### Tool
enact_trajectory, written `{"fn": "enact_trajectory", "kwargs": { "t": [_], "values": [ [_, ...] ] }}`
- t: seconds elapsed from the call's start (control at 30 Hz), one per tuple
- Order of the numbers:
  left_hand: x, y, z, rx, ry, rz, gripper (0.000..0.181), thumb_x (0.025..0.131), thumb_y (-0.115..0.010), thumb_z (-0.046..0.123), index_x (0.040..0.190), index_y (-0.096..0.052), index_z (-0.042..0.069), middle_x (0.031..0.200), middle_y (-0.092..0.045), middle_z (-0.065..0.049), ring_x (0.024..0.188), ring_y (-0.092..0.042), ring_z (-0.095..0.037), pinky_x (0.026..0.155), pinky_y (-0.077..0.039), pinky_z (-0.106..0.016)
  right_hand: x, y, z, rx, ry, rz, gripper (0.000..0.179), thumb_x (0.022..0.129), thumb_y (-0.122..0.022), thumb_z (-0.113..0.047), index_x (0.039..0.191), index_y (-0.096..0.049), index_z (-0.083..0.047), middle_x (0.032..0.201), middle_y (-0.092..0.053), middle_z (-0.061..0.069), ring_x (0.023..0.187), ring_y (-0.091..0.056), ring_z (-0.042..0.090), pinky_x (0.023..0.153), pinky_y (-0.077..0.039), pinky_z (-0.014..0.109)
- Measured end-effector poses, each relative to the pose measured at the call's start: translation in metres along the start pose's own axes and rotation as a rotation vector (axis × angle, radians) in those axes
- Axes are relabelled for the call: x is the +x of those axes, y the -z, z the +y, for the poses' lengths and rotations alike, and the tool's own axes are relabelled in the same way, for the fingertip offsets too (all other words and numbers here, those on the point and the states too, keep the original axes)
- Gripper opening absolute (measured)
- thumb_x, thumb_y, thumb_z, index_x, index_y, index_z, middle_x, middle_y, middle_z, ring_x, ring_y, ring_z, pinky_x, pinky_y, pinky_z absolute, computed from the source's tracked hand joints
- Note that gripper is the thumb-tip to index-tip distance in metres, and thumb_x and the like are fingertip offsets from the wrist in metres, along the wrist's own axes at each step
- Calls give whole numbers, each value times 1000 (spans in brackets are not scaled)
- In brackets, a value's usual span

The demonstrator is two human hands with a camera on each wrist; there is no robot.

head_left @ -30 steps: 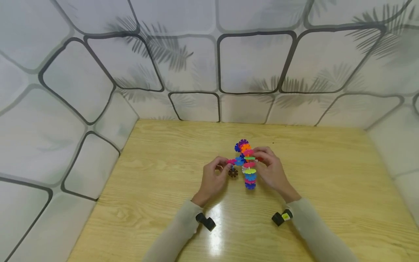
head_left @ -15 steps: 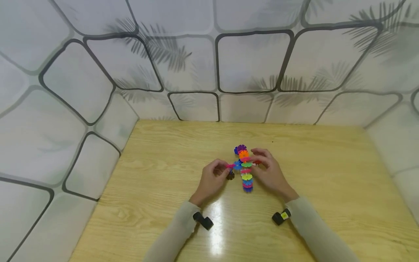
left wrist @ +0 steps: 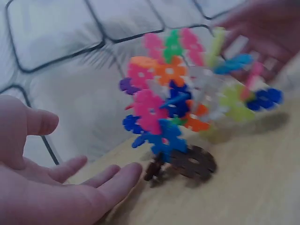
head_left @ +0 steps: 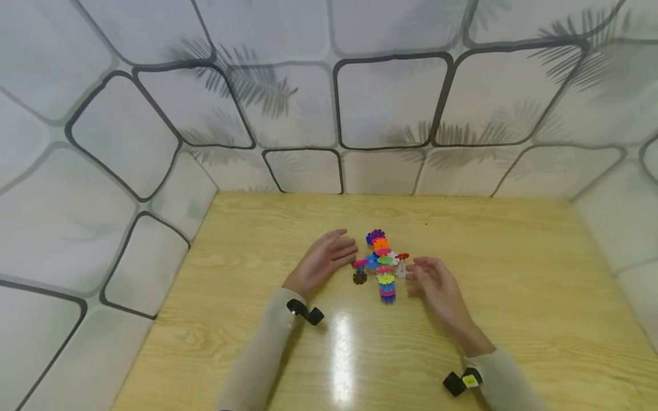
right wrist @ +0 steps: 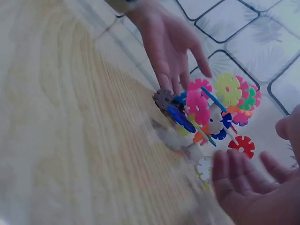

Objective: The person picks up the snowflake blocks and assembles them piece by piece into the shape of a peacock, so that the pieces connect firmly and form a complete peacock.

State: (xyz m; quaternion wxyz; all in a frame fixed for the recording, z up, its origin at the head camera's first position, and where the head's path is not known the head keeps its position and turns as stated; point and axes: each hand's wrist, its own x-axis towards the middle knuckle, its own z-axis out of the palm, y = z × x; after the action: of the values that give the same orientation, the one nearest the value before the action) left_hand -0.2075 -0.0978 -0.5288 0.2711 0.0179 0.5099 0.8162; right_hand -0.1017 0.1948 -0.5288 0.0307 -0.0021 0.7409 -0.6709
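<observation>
A model of interlocking notched plastic discs [head_left: 385, 278] stands on the wooden table in the head view, in pink, orange, green, blue, yellow, white, red and brown. To its left is my left hand [head_left: 325, 258], fingers extended beside the brown discs [left wrist: 194, 161]. On the other side my right hand [head_left: 437, 288] has loosely bent fingers near the red disc [right wrist: 242, 147] and the white disc [right wrist: 205, 168]. Neither hand holds anything. In the left wrist view a small gap seems to separate the fingertips from the brown discs; whether they touch is hard to tell.
The wooden table [head_left: 247, 251] meets a patterned wall covering [head_left: 303, 103] at the back and a similar one at the left. A small dark speck [head_left: 426, 224] lies behind the model. Each sleeve carries a black wrist camera [head_left: 305, 311].
Both hands have let go of the disc model and moved apart, left hand to the left, right hand right and nearer the body. The model now stands by itself, slightly lower in the view.
</observation>
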Motion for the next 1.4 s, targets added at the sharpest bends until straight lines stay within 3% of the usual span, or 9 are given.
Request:
{"fn": "enact_trajectory", "kwargs": {
  "t": [0.1, 0.2, 0.37, 0.57, 0.77, 0.97, 1.2, 1.4],
  "values": [
    [11, 7, 8, -155, 129, -56, 68, 120, -35, 42, 175, -14, 7, 176, -24, -33, 165, -28, -50, 137, -26, -54, -7, -6, 4, 73, -121, -84, 48, 121, -37, -29, 155, -40, 4, 150, -59, 31, 116, -73, 6, 96, -66, 31],
    [20, 9, 14, -223, 177, -96, 72, 119, -32, 49, 175, -9, 10, 178, -19, -33, 166, -23, -52, 138, -21, -58, -10, -12, 4, 128, -198, -109, 49, 122, -33, -30, 158, -36, 3, 155, -55, 32, 121, -74, 12, 100, -64, 32],
    [31, 6, 12, -241, 187, -140, 72, 119, -31, 49, 176, -9, 11, 180, -15, -31, 165, -18, -56, 139, -16, -61, -11, -20, -1, 173, -228, -119, 50, 122, -29, -28, 160, -34, 4, 155, -54, 36, 129, -72, 29, 103, -63, 33],
    [32, 7, 7, -242, 163, -110, 69, 120, -32, 46, 175, -15, 8, 179, -17, -32, 167, -19, -52, 139, -19, -59, -14, -26, -4, 210, -262, -175, 51, 122, -27, -27, 161, -32, 6, 156, -51, 38, 131, -71, 35, 104, -63, 35],
    [17, 11, 10, -302, 115, -73, 66, 120, -37, 38, 174, -17, 6, 179, -18, -31, 168, -18, -49, 139, -21, -55, -16, -23, -17, 205, -247, -172, 52, 122, -26, -28, 161, -33, 5, 154, -52, 34, 120, -74, 18, 103, -64, 33],
    [-10, 5, 8, -296, 21, 29, 59, 120, -36, 26, 171, -20, 0, 177, -14, -36, 168, -15, -51, 140, -17, -54, -2, -7, -27, 131, -207, -131, 57, 122, -24, -33, 163, -31, 6, 160, -44, 32, 117, -68, 5, 100, -64, 29],
    [-32, -13, -4, -327, -81, 146, 36, 117, -38, 19, 149, -37, 3, 176, -17, -34, 167, -20, -50, 139, -20, -55, 32, 2, -37, 62, -145, -99, 62, 121, -25, -38, 163, -30, 7, 164, -39, 30, 130, -60, 20, 103, -61, 25],
    [-43, -21, -14, -312, -100, 162, 54, 117, -35, 22, 161, -21, -3, 175, -14, -33, 167, -16, -49, 140, -18, -54, 49, 6, -32, 69, -137, -86, 62, 121, -24, -37, 163, -29, 9, 167, -37, 31, 147, -48, 44, 105, -60, 24]
  ]
}}
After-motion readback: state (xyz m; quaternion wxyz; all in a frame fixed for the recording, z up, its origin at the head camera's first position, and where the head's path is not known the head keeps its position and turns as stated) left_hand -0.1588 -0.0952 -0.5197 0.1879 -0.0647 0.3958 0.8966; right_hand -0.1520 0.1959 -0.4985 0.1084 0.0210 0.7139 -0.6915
